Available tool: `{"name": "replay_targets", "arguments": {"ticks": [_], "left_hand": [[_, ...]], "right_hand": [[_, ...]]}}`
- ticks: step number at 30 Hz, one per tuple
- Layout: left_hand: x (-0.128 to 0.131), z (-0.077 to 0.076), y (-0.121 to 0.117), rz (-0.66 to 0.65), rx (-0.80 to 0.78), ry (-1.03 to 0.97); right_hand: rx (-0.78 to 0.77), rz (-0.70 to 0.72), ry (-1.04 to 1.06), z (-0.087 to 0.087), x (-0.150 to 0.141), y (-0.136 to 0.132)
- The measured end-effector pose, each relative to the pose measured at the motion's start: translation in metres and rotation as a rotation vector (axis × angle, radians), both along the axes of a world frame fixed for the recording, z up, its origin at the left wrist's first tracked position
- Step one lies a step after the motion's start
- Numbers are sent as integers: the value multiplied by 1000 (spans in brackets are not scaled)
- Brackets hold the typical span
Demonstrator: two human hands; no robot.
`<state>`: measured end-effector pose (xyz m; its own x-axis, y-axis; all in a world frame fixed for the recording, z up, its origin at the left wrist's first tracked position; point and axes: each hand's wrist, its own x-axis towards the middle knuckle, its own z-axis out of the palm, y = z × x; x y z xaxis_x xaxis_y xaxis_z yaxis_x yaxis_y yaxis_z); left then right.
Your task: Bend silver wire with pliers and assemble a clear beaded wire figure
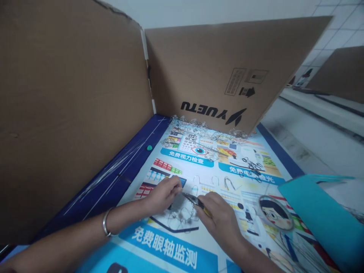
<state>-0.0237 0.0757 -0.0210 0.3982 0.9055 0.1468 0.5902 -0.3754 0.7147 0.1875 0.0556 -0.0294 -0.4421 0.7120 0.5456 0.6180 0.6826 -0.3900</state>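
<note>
My right hand (218, 214) is wrapped around a pair of pliers (192, 198) with dark jaws and yellow on the handle. The jaws point left and reach the fingertips of my left hand (166, 192). That hand is closed in a pinch; what lies between its fingers is too small to make out. Below the pliers, a small heap of bent wire pieces (182, 218) lies on the printed sheet. Just beyond my hands are several hook-shaped wires (228, 183).
Cardboard panels (85, 94) stand at the left and back. Long straight wires (110, 168) lie on the blue strip by a green lump (149, 148). Wire pieces line the back; dark rings (251, 165) lie to the right, beyond a teal folder (321, 216) and a round transparent dish (275, 213).
</note>
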Motion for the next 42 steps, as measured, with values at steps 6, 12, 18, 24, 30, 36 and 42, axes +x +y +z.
{"name": "replay_targets", "arguments": {"ticks": [6,12,18,24,30,36,42], "left_hand": [[0,-6,3,25,-52,-58],[-2,-7,3,-14,-76,-117],[-2,-7,3,-8,-28,-66],[-3,-7,2,-31,5,-30],[-3,-7,3,-37,31,-24],[-3,-6,3,-59,22,-47],[-4,-3,3,-73,30,-56]], "right_hand": [[-33,-46,-25,-7,-1,8],[52,-33,-40,-9,-3,12],[85,-21,-106,-9,-3,11],[133,-29,-148,-8,-4,10],[214,-41,-191,-5,-5,10],[220,-49,-245,-7,-2,10],[233,-32,-268,-7,-1,10]]}}
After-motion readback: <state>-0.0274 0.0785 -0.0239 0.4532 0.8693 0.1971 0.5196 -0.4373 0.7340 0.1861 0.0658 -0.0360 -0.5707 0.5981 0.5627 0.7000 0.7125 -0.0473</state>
